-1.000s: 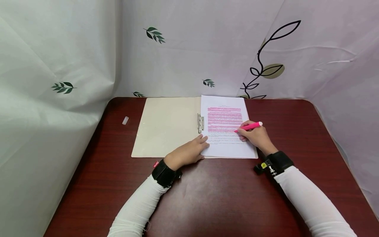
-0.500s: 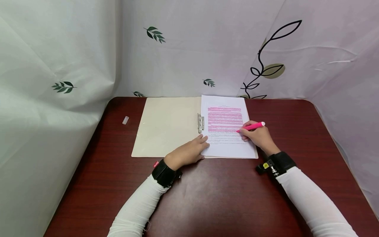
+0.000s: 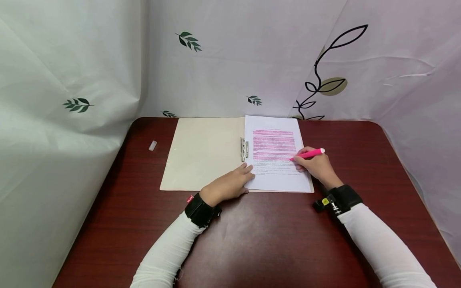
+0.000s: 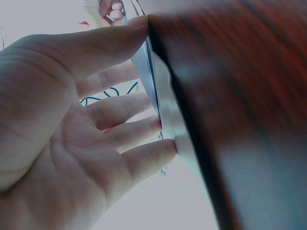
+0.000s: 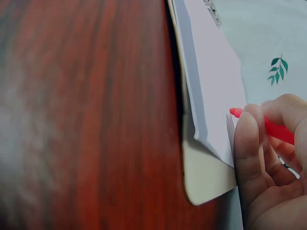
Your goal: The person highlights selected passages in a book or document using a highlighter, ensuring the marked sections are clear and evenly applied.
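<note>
My right hand (image 3: pixel 317 166) pinches a pink highlighter (image 3: pixel 311 153), its tip at a line of print near the right side of the white paper sheets (image 3: pixel 275 182). Pink marking covers the upper lines of text; plain lines show below it. The sheets lie on the right half of an open cream folder (image 3: pixel 203 156) with a metal clip (image 3: pixel 243 150) at the fold. My left hand (image 3: pixel 230 184) rests with spread fingers on the lower left of the sheets and the folder. In the right wrist view the orange-red highlighter tip (image 5: pixel 234 111) shows beyond the fingertips.
A small whitish cap-like piece (image 3: pixel 153 146) lies on the dark red wooden table (image 3: pixel 266 240), left of the folder. Pale cloth with leaf prints (image 3: pixel 223 60) hangs behind the table's far edge. Black bands with cameras sit on both wrists.
My right hand and the highlighter have slid slightly right along the line of text, with pink following the tip. My left hand and the folder stay where they were.
</note>
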